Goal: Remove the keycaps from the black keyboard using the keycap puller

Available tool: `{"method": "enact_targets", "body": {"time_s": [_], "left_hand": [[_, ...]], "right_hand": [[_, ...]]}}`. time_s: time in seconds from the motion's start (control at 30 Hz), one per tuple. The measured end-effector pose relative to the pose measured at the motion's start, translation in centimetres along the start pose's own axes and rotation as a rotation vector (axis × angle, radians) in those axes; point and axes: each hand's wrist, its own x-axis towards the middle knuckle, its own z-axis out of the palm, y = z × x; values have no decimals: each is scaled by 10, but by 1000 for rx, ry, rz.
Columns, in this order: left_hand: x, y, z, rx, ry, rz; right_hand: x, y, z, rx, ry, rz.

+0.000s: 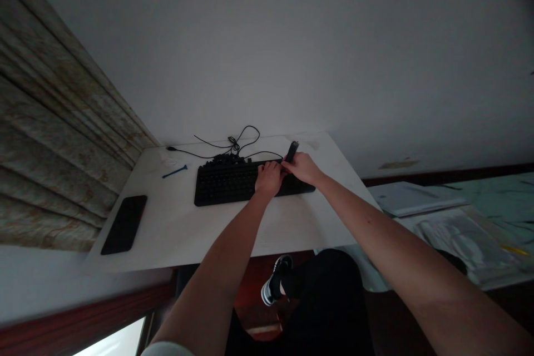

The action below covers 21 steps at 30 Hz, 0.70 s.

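Note:
A black keyboard lies on the white table. My left hand rests on its right half, fingers lying over the keys and no held thing visible. Just beside it, my right hand is closed around a short black tool with a paler tip, which looks like a brush and slants up and away. The tool's lower end is hidden by my fingers. Behind the keyboard is a heap of small black pieces, perhaps keycaps. A thin black cable loops behind them toward the wall.
A slim blue tool lies left of the keyboard. Near the table's left edge is a black phone-like slab. A patterned curtain hangs at left. Papers and plastic-wrapped items lie to the right of the white table.

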Motion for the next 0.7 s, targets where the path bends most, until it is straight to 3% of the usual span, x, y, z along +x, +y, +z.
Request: {"method": "enact_targets", "body": {"time_s": [0.33, 0.5, 0.6, 0.7], "left_hand": [[0, 0, 3, 35, -13, 10], [1, 0, 4, 26, 13, 29], [1, 1, 4, 12, 19, 9], [1, 1, 2, -47, 33, -35]], "right_hand": [[-2, 0, 1, -47, -6, -55], [20, -17, -26, 40, 53, -40], [40, -29, -47, 11, 5, -38], [44, -27, -52, 193, 50, 79]]}}
